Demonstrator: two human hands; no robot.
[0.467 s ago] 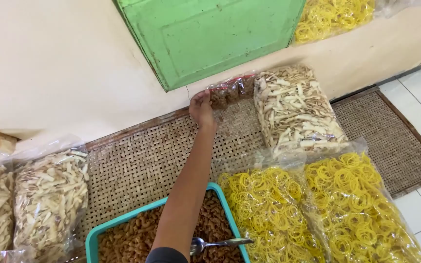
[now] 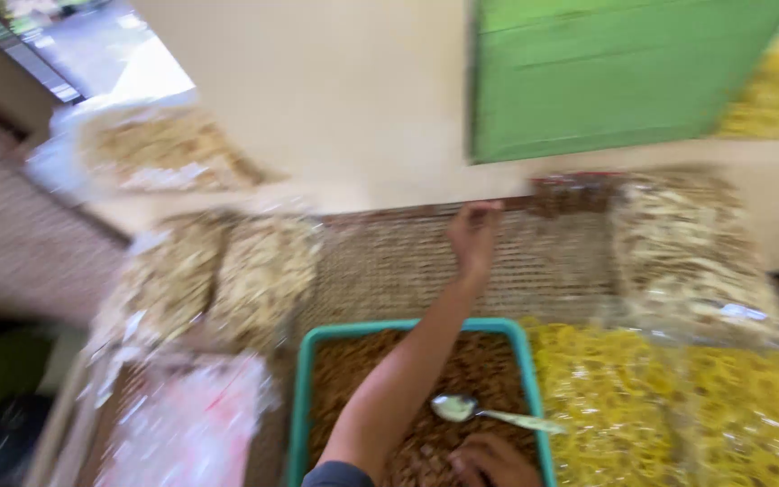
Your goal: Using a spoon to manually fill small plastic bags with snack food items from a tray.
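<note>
The view is blurred by motion. My left hand [image 2: 475, 236] is stretched out over a woven mat [image 2: 380, 266], fingers loose and holding nothing. It is a little left of a small packet of dark red-brown snacks [image 2: 572, 192] leaning at the wall, and apart from it. My left forearm crosses a teal tub [image 2: 303, 388] filled with brown snacks. A metal spoon [image 2: 462, 408] lies on those snacks. My right hand [image 2: 494, 462] rests low in the tub just below the spoon; its grip is too blurred to read.
Clear bags of pale chips lie left [image 2: 227, 271] and right [image 2: 687, 243] of the mat. Bags of yellow ring snacks [image 2: 669, 406] sit beside the tub on the right. A green door [image 2: 615, 72] and a cream wall stand behind. Another plastic bag [image 2: 187, 424] lies at the lower left.
My left hand has come off the small red-brown packet and now sits to its left. The view has swung left, and my right hand has come into sight in the tub.
</note>
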